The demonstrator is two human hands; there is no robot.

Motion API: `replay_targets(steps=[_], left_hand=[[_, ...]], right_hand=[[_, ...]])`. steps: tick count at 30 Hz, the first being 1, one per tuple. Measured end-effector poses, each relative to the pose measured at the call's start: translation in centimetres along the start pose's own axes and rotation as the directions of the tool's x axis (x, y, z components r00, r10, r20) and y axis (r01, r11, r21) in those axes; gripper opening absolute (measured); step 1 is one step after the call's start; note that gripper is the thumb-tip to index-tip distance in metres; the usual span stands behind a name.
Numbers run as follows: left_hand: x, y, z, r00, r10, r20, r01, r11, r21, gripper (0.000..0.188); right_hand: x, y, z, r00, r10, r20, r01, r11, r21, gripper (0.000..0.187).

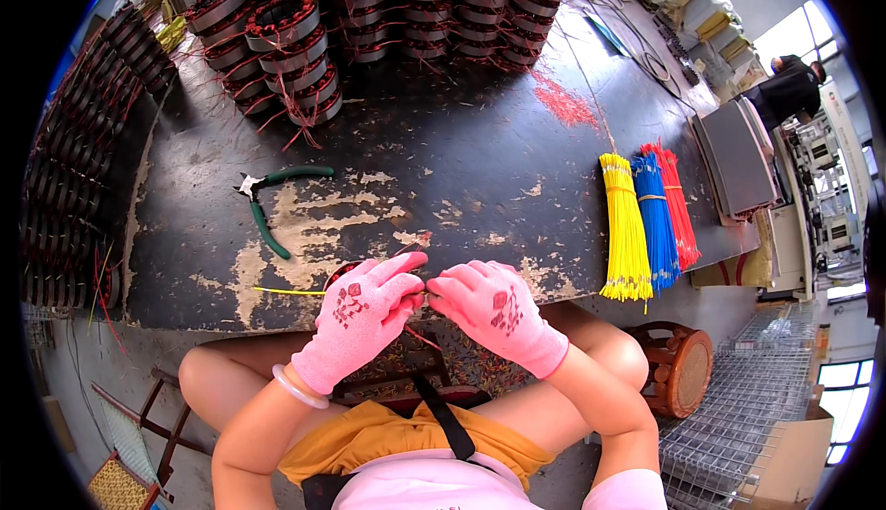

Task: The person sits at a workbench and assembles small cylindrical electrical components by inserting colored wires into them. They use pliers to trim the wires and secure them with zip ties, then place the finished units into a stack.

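- pale pink shirt [434,490] and mustard shorts [517,450] fill the bottom; the person sits at a dark, worn table [461,159].
- left hand [360,316], in a pink glove, is at the table's near edge, its fingers bent.
- right hand [498,309], gloved too, has its fingers bunched together, the tips right by those of the left; i cannot tell whether either hand is clamped on something.
- a curved red piece [341,274] is on the table just behind the left hand, mostly hidden by it, and a yellow wire [288,291] sticks out leftward.
- pliers [266,230] with green handles, spread apart, lie beyond the left hand.
- yellow bundle [627,233], blue bundle [654,219] and red bundle [681,210] of wires lie side by side, right of the right hand.
- stacked rings [425,2] with loose red wires stand at the far side, near red scraps [565,104].
- a wooden stool [678,372] stands by the right knee.
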State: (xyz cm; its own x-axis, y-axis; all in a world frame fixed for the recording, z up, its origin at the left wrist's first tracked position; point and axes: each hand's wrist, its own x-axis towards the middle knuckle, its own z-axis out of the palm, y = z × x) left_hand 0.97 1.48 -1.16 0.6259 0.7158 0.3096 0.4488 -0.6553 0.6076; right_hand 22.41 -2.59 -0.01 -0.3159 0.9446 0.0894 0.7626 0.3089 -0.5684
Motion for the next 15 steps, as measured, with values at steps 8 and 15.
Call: replay_targets(steps=[8,15], left_hand=[[-0.2,-0.3,0.0,1.0,0.003,0.0,-0.003,1.0,-0.013,0.015],[-0.1,-0.3,0.2,1.0,0.003,-0.015,-0.003,1.0,-0.014,0.015]], right_hand=[[0.5,0.5,0.6,0.893,0.375,0.25,-0.449,0.7,0.555,0.019],[-1.0,0.1,2.7,0.933,-0.222,-0.283,0.129,0.941,-0.312,0.028]])
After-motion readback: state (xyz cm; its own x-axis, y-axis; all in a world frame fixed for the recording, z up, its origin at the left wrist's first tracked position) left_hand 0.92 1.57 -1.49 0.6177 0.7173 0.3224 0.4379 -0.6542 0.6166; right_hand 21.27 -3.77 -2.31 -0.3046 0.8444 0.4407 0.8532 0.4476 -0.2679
